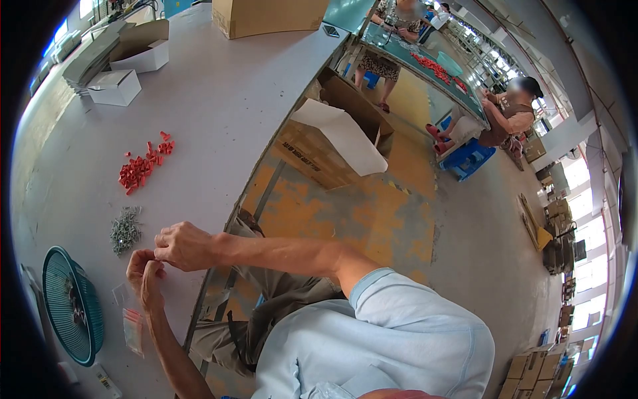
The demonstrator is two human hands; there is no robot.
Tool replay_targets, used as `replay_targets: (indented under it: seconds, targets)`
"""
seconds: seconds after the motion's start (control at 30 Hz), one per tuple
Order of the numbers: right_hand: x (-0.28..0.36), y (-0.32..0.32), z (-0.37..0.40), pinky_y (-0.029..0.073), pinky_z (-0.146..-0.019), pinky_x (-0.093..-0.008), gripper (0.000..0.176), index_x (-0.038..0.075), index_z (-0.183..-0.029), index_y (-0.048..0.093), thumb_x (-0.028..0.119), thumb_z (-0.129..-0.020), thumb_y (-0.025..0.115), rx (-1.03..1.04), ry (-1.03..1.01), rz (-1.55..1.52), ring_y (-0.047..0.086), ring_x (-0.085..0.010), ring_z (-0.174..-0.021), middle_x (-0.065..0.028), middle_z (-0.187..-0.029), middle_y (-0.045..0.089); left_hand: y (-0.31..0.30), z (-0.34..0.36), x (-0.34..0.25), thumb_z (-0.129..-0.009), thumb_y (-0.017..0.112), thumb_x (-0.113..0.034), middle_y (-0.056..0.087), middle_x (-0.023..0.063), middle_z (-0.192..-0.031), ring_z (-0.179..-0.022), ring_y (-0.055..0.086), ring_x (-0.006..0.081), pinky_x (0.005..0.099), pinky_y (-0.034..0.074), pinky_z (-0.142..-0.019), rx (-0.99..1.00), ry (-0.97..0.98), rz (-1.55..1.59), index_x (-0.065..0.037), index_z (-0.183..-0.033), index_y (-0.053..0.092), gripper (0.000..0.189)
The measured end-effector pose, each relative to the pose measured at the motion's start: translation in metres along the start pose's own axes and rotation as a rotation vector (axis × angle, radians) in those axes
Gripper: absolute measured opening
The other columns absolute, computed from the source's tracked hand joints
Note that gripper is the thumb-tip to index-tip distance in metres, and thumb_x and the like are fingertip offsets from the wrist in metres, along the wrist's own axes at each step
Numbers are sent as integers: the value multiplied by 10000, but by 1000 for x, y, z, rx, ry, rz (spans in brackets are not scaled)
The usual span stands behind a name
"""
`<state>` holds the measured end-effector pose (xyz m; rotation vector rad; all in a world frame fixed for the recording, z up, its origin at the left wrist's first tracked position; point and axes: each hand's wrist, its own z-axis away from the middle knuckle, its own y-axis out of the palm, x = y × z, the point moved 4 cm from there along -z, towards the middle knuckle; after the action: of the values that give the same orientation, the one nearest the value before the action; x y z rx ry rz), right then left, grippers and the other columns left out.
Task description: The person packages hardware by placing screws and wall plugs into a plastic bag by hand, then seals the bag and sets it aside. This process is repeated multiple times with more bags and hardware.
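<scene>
My right hand [185, 246] and my left hand [146, 276] meet over the table edge, fingertips pinched close together. Whatever they hold is too small or hidden to make out. Just beyond them lies a heap of grey metal screws [125, 230]. Farther up the table is a pile of small red plastic pieces [137, 169]. Beside my left forearm are clear zip bags [133, 331] with red strips, and a small clear bag [119, 294] lies near my left fingers. A teal plastic basket [93, 332] with dark contents stands to the left.
Small white boxes [116, 88] and a large cardboard carton [266, 16] stand on the table [199, 133]. An open carton [319, 156] is on the floor beside it. Two people work at a green table [399, 50] holding red pieces [432, 68]; one sits on a blue stool [467, 159].
</scene>
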<state>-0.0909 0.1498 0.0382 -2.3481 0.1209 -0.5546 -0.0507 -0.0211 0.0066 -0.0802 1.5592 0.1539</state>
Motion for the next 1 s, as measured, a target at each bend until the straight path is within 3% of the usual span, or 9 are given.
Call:
replay_targets:
  seconds: [0.37, 0.73, 1.0]
  targets:
    - [-1, -4, 4, 571, -733, -417, 94, 56, -842, 696, 138, -854, 740, -37, 71, -87, 696, -295, -823, -97, -856, 684, 1, 2, -2, -901, 750, -107, 630, -1, -786, -666, 567, 67, 222, 461, -574, 20, -58, 6, -44, -945, 662, 117]
    - [1, 2, 4, 545, -780, -444, 156, 68, -842, 691, 216, -891, 694, 20, 56, -28, 693, -299, -851, -97, -861, 682, 1, 2, -3, -869, 653, -33, 631, 9, -814, -684, 582, 74, 218, 470, -586, 8, -38, 13, -34, -937, 639, 69]
    - [4, 2, 5, 528, -770, -445, 112, 94, -842, 688, 184, -901, 658, 14, -21, 64, 686, -280, -844, -76, -846, 669, 7, 6, -11, -865, 624, -51, 633, 12, -836, -711, 585, 74, 218, 468, -602, 17, -9, -44, -32, -962, 633, 100]
